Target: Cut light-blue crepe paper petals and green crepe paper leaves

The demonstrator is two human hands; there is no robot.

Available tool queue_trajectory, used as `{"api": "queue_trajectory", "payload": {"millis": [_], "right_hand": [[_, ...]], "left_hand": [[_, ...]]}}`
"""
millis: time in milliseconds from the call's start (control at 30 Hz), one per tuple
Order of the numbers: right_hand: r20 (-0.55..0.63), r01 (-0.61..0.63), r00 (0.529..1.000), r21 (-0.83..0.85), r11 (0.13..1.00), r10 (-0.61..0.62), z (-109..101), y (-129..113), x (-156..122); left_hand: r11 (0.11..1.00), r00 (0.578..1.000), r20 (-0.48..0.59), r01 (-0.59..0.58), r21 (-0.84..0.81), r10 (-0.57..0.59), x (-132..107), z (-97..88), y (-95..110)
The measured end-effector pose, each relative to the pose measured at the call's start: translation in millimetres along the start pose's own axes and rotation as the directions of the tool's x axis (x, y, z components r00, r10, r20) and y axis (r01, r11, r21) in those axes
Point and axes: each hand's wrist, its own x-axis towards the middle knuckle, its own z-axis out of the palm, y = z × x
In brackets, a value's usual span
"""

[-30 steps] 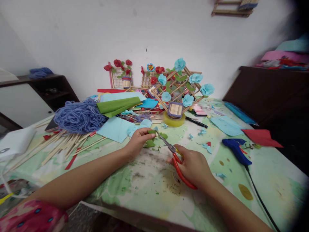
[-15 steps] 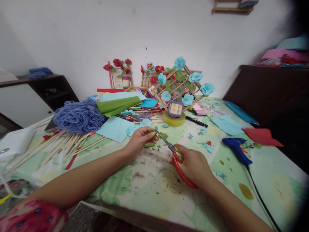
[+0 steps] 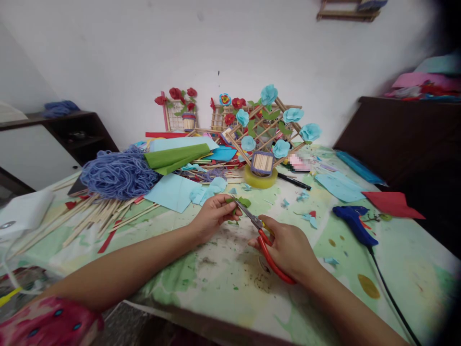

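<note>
My left hand (image 3: 217,214) pinches a small piece of green paper (image 3: 234,210) near the middle of the table; the fingers cover much of it. In my right hand (image 3: 288,244) are scissors (image 3: 264,240) with red and yellow handles, the fingers wrapped through the loops. Their blades (image 3: 248,210) point up and left, the tips right at the green piece by my left fingertips. More cut green paper (image 3: 245,202) lies just behind the blades. Beyond it stands a stick lattice (image 3: 264,132) with light blue paper flowers, resting by a roll of yellowish tape (image 3: 260,179).
Purple yarn (image 3: 117,174), wooden sticks (image 3: 91,216) and folded green paper (image 3: 176,157) pile up on the left. At right lie a blue glue gun (image 3: 355,223) with its cord, red paper (image 3: 392,204) and blue paper (image 3: 339,186). A black pen (image 3: 293,181) and paper scraps are scattered about.
My left hand has shifted slightly right and down, turning the green piece so it hangs lower in the fingers. The scissors stay nearly in place, their tips still at the paper.
</note>
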Motion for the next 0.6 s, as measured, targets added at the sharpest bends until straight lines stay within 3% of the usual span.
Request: {"api": "queue_trajectory", "payload": {"millis": [300,600], "right_hand": [[0.018,-0.013,1.000,0.023,1.000,0.013,-2,1,-1],[0.024,0.001,1.000,0.022,1.000,-0.002,-4,0,-1]], "left_hand": [[0.995,1.000,-0.009,-0.009,0.101,0.010,2,-4.2,9],[0.972,0.997,0.072,-0.021,0.235,0.004,8,-15.0,17]]}}
